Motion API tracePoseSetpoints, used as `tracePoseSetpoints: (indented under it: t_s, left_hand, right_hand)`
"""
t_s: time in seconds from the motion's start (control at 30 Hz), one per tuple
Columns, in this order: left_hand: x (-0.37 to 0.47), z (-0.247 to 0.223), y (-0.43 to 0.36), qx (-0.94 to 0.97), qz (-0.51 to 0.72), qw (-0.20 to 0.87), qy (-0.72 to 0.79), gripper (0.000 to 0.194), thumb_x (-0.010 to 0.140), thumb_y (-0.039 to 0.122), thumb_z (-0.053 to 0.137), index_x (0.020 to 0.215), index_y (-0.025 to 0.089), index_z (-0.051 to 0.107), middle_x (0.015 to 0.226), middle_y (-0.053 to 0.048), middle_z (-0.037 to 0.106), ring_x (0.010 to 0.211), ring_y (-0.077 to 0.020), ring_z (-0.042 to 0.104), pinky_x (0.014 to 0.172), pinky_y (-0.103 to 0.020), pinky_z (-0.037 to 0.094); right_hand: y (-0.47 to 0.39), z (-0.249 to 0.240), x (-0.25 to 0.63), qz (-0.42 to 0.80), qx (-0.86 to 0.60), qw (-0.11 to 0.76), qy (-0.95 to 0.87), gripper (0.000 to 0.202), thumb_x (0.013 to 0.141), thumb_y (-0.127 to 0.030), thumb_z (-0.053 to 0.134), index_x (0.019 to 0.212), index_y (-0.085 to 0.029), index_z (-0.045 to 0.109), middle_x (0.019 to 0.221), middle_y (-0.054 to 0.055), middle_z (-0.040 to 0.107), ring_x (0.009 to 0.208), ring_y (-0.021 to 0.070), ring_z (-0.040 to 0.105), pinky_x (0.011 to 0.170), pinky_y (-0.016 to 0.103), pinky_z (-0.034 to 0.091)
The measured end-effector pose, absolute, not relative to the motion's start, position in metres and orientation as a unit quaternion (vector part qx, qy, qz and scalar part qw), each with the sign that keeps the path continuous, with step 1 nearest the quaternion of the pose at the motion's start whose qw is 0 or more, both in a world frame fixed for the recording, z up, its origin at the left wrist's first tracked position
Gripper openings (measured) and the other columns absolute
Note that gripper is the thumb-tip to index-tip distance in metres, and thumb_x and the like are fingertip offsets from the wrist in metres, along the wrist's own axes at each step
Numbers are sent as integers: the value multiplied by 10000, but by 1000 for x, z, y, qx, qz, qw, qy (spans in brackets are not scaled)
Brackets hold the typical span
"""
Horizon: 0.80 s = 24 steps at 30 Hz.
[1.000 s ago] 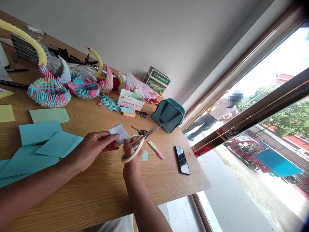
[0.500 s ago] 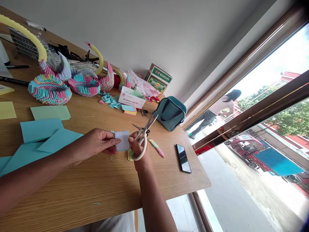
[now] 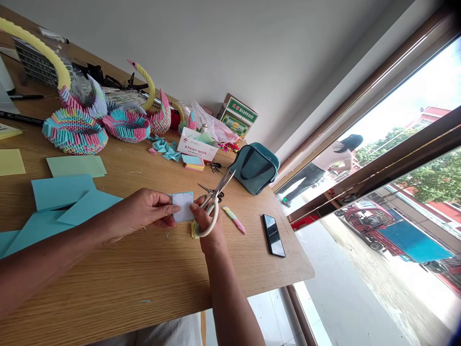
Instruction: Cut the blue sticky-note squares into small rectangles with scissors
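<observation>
Between my two hands is a small stack of paper (image 3: 183, 206), pale on its upper face with a blue edge. My left hand (image 3: 155, 209) pinches its left side, thumb on top. Hooked in my right hand (image 3: 206, 222) is a pair of scissors (image 3: 216, 199) with white handles, blades pointing up and away, slightly apart. The right thumb also touches the paper's right edge. Below the right hand lies a small yellow paper piece (image 3: 194, 230), partly covered. A second, dark pair of scissors (image 3: 205, 187) lies on the table behind, partly hidden.
Blue paper sheets (image 3: 63, 192) lie on the left. Folded paper swans (image 3: 75, 130) stand behind them. Farther back are a sticky note box (image 3: 197, 148), folded blue pieces (image 3: 167, 149) and a teal bag (image 3: 255, 168). A phone (image 3: 273, 235) lies right. Outside the window stands a person (image 3: 331, 158).
The paper has shifted very slightly upward in view, along with both hands. Both hands keep their hold, and the scissors stay in the right hand.
</observation>
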State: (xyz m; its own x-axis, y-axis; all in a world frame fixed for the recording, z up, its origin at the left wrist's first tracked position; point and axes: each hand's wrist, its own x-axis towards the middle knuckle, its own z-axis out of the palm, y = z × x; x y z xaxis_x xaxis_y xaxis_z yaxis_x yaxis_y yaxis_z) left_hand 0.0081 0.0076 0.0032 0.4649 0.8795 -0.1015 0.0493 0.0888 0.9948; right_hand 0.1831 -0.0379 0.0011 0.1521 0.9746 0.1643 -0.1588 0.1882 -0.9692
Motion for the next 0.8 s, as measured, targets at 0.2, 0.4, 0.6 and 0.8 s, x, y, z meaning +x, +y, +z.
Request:
tracePoseSetpoints:
  t_s: [0.2,0.4,0.6,0.8]
  left_hand:
    - [9,5,7,595,336,606,407,261,627,462,811,610,209,749,634,-58,737,594,-205,689,583,-253,604]
    - [9,20,3,553,359,627,416,303,594,483,829,623,192,754,618,-78,718,595,-202,672,585,-265,612]
    - [8,25,3,542,367,620,433,294,605,492,807,586,209,728,604,-63,704,591,-191,657,579,-258,603]
    - [9,28,1,545,355,624,433,365,549,546,821,598,194,735,611,-67,708,598,-174,633,586,-246,578]
  right_hand:
    - [-38,0,182,467,-428,624,-457,280,713,-356,764,833,-216,553,745,-32,540,681,122,468,621,240,395]
    - [-37,-1,189,481,-422,615,-461,310,787,-449,723,763,-197,542,667,-29,539,652,125,493,635,260,403]
    - [-42,5,185,465,-462,581,-482,334,733,-450,761,823,-204,554,661,-29,587,606,126,500,584,253,399]
    - [-45,10,178,454,-484,573,-480,303,704,-395,740,811,-210,525,669,-47,558,579,106,440,553,237,367]
